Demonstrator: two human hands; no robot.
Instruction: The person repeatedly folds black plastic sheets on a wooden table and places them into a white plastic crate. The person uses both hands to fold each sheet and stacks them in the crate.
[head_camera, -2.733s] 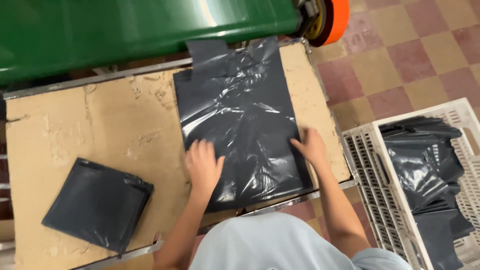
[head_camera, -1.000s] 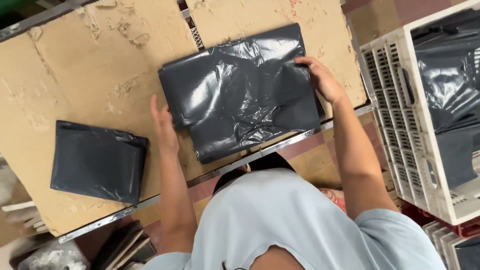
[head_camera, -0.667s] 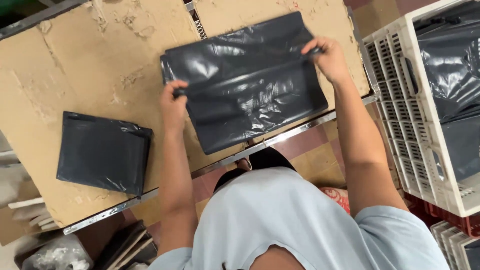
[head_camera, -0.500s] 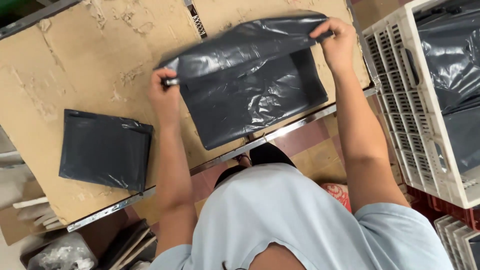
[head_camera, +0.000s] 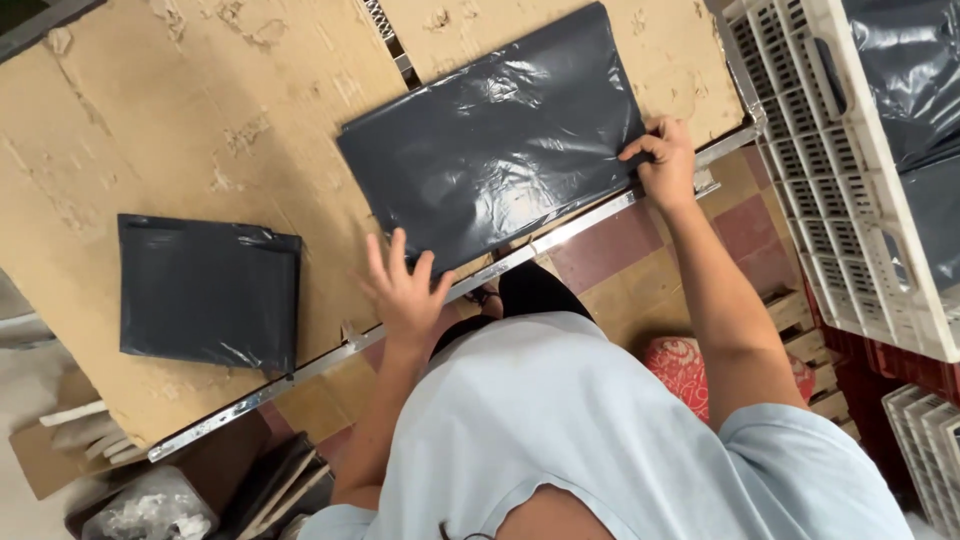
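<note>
A dark grey plastic bag (head_camera: 495, 150) lies folded into a flat rectangle on the cardboard-covered table (head_camera: 180, 120). My left hand (head_camera: 405, 285) rests with fingers spread at the bag's near left corner, by the table's metal edge. My right hand (head_camera: 665, 165) presses with curled fingers on the bag's near right corner. A smaller folded stack of dark bags (head_camera: 205, 290) lies on the table to the left, apart from both hands.
A white slatted plastic crate (head_camera: 850, 200) holding more dark bags stands at the right. A metal rail (head_camera: 480, 280) edges the table. Cardboard and clutter (head_camera: 150, 490) lie on the floor at lower left. Tiled floor shows below the table.
My hands lifted the bag's far edge and folded it toward me. The bag now lies flat, half as deep, with both hands at its near corners.
</note>
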